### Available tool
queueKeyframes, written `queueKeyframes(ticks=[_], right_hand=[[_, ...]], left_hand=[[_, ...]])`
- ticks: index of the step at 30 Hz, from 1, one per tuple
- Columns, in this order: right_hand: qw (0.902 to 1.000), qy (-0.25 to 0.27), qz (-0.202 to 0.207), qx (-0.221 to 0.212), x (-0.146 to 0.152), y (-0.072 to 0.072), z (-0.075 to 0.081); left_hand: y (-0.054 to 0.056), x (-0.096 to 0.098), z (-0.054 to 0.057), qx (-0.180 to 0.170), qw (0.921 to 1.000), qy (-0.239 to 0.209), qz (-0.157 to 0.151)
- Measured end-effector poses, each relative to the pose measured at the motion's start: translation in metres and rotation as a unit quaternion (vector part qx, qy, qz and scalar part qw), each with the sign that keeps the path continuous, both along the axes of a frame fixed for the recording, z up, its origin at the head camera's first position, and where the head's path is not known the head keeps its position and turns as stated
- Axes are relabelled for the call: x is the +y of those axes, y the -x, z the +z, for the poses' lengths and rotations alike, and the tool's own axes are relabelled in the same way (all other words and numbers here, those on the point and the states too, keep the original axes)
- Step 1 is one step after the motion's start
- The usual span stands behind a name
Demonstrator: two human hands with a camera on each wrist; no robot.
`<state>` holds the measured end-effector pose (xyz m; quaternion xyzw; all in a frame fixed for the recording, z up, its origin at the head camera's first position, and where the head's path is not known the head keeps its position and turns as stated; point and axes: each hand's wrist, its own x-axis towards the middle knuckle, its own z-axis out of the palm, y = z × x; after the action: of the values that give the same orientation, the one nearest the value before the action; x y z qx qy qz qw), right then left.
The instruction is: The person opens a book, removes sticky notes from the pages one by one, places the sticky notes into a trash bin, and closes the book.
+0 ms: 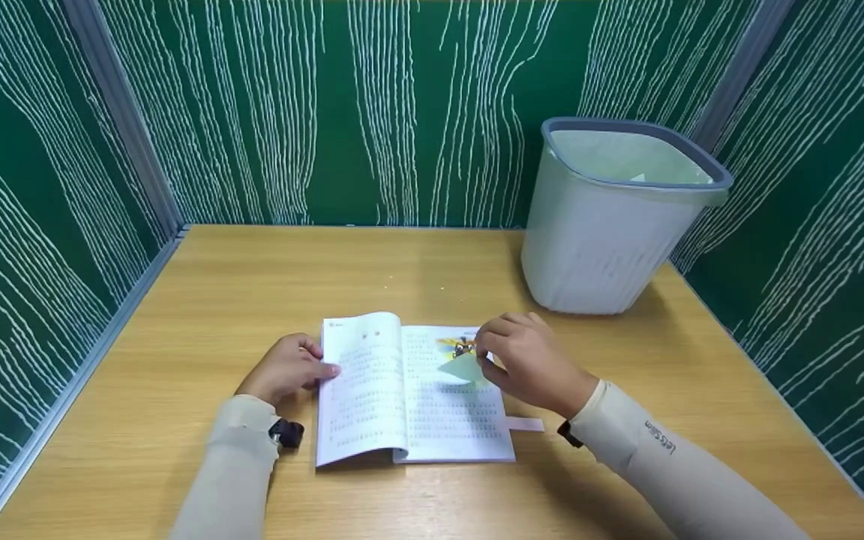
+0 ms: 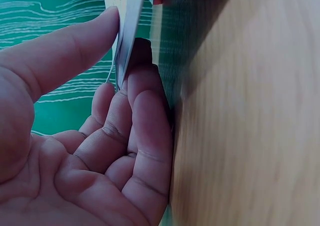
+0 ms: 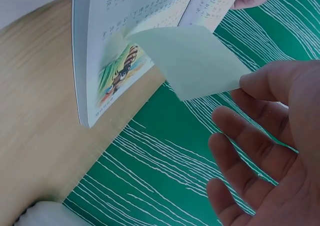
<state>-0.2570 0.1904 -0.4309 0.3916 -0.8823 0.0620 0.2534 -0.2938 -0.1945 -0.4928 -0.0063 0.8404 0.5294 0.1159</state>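
An open book (image 1: pixel 368 390) with printed text lies on the table, its left pages curving up from the spine. My left hand (image 1: pixel 289 369) holds the left edge of those pages, thumb on top and fingers beneath, as the left wrist view shows. Over the right page, my right hand (image 1: pixel 533 364) pinches a pale green paper note (image 3: pixel 195 63) by one corner between thumb and index finger. The note hangs bent above a coloured bee-like picture (image 3: pixel 122 75). In the right wrist view the other fingers are spread loosely, away from the paper.
A white bin (image 1: pixel 597 240) with a grey rim and a liner stands at the table's back right. A pink strip (image 1: pixel 526 424) sticks out from the book's right side. Small white specks dot the wooden table (image 1: pixel 252 277). Green panels (image 1: pixel 462 112) with white lines enclose it.
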Motion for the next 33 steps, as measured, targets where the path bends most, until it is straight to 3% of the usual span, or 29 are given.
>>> queueKeyframes(ticks=[22, 33], right_hand=[[0.9981, -0.049, -0.035, -0.010, 0.017, -0.002, 0.043], [0.9988, -0.044, -0.018, 0.006, 0.026, 0.000, 0.068]], left_hand=[[-0.001, 0.002, 0.003, -0.012, 0.9999, 0.002, 0.010], [0.000, 0.001, 0.000, -0.003, 0.9999, -0.004, 0.010]])
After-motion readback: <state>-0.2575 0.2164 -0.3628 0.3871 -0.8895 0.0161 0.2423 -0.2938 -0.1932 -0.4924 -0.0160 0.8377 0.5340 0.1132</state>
